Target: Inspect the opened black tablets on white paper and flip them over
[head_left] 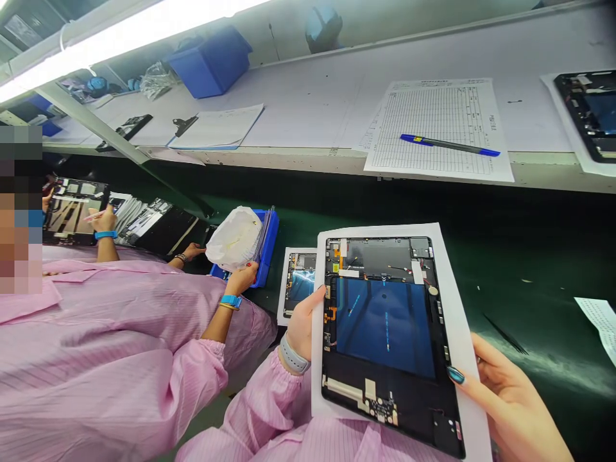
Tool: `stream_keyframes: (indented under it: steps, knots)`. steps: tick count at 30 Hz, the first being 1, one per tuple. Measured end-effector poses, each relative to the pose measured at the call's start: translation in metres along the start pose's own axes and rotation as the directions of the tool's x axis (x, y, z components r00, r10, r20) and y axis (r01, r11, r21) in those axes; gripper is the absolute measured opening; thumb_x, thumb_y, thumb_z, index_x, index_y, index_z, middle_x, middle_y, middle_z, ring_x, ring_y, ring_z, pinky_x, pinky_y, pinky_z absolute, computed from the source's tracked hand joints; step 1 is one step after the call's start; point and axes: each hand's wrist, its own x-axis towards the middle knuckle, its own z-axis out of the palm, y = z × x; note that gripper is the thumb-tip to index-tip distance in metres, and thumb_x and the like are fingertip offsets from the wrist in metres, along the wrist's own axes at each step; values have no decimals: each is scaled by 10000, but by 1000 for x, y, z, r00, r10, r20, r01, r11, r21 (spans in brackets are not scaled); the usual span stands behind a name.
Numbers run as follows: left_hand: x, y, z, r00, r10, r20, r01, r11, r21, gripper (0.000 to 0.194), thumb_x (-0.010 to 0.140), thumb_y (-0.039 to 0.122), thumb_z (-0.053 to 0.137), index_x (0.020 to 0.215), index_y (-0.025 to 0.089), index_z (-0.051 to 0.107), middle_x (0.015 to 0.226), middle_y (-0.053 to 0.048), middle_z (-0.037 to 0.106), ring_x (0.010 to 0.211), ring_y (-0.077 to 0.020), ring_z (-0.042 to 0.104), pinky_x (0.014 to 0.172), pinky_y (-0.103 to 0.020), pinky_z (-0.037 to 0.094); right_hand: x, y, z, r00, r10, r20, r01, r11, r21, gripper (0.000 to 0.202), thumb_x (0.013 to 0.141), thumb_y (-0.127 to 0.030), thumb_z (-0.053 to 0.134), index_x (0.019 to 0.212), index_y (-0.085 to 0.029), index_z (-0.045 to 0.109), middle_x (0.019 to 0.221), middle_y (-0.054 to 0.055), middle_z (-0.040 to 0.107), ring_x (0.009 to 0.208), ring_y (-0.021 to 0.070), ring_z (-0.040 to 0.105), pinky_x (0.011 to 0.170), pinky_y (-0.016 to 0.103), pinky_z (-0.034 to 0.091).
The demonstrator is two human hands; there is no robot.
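We hold an opened tablet (385,333) on its white sheet (447,256) above the green desk (529,256). Left hand (302,324) grips the left edge w/ thumb on the frame; right hand (505,391) clasps the lower right corner. Another opened tablet (299,282) lies just beside, to the left. A co-worker's hand (240,277) holds a blue tray (267,247) further left.

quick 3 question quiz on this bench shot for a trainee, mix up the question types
1. True or false: the left hand and right hand both grip the opened tablet on its white sheet.
2. What lies on the printed form on the shelf? A) blue pen B) scissors C) tape roll
3. What does the co-worker's hand touch?

Key
1. True
2. A, the blue pen
3. The blue tray holding a white bag
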Motion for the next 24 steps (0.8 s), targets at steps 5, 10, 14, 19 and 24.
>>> stream_keyframes:
  steps: [5, 10, 14, 19, 24]
  knots:
    - [-1, -1, 4, 997, -16, 80, 19, 999, -39, 314, 916, 408, 635, 936, 124, 766, 761, -74, 769, 625, -206, 727, 546, -262, 522, -4, -1, 2, 1000, 6, 20, -6, 1000, 9, 652, 754, -489, 834, 1330, -330, 574, 1128, 84, 776, 1077, 381, 712, 738, 388, 665]
    - [-1, -3, 7, 994, -35, 103, 36, 999, -12, 350, 935, 416, 604, 1041, 119, 758, 816, -88, 779, 667, -216, 731, 556, -271, 504, 2, -5, 4, 998, 50, 48, -49, 999, -14, 676, 771, -521, 811, 1371, -327, 567, 1220, 84, 751, 1079, 384, 715, 745, 389, 672]
    - [1, -4, 9, 998, -61, 9, 61, 996, 58, 381, 944, 424, 588, 1057, 95, 744, 757, -79, 757, 577, -175, 681, 515, -253, 454, 6, -10, 9, 997, 51, 66, -43, 991, -128, 584, 780, -537, 806, 1278, -268, 662, 1165, 95, 774, 1001, 383, 744, 796, 411, 667]
    - [1, -7, 14, 984, 47, -170, 11, 945, 328, 412, 867, 469, 664, 1088, 126, 723, 807, -66, 734, 594, -163, 625, 562, -264, 449, 4, -16, 12, 997, 74, 35, -69, 988, -137, 613, 805, -542, 778, 1325, -253, 627, 1131, 100, 786, 990, 393, 748, 809, 444, 664]
    - [-6, -3, 16, 908, 418, -16, -282, 639, 716, 522, 692, 106, 656, 1203, 206, 700, 991, -12, 695, 951, -191, 578, 854, -259, 436, 2, -17, 11, 996, 86, 29, -82, 988, -132, 693, 787, -559, 783, 1369, -238, 588, 1134, 112, 784, 954, 402, 756, 829, 475, 659]
